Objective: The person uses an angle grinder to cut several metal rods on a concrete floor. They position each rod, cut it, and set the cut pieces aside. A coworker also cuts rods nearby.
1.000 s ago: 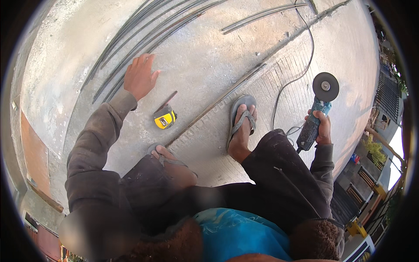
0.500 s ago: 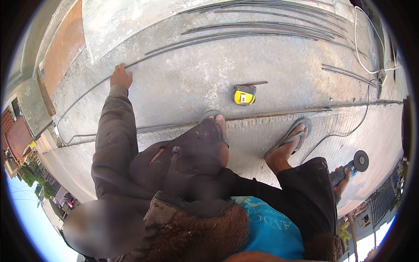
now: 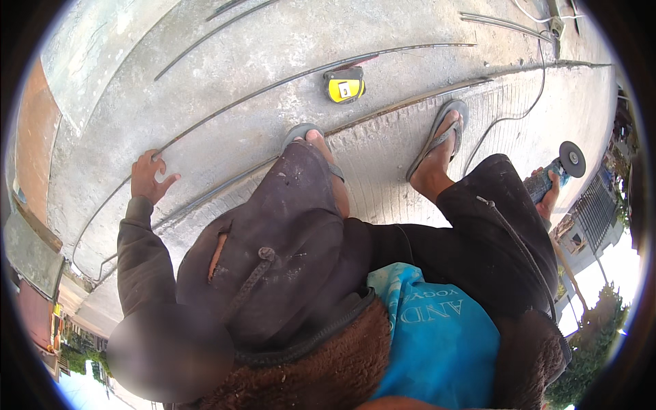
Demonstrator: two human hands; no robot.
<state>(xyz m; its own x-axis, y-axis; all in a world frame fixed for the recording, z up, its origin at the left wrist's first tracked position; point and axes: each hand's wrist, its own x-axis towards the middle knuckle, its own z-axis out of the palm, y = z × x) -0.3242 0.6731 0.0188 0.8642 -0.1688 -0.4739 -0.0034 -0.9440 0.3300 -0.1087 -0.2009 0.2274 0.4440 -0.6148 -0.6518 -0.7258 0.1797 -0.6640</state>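
Observation:
My left hand (image 3: 150,178) is at a long thin steel rod (image 3: 232,109) on the concrete slab. Its fingertips touch the rod, while the thumb stands well away from the fingers. The rod's near end curves round toward the left edge of the slab. Out to the right, my right hand (image 3: 549,195) is wrapped round the blue-green body of an angle grinder (image 3: 540,184), whose round dark disc (image 3: 572,159) faces up. A yellow and black tape measure (image 3: 345,87) lies just on the near side of the rod, a dark strip beside it.
Another rod (image 3: 225,183) lies along the slab's edge, by my sandalled feet (image 3: 437,147). Farther off are more rods (image 3: 212,41) and a short bundle (image 3: 506,24). A dark cord (image 3: 526,106) loops over the ground at right. A brown board (image 3: 34,130) lies at far left.
My left hand has come nearer and the rod now lies closer, beside the tape measure, apart from the others. The thumb has spread. The view has shifted; my right hand still holds the angle grinder.

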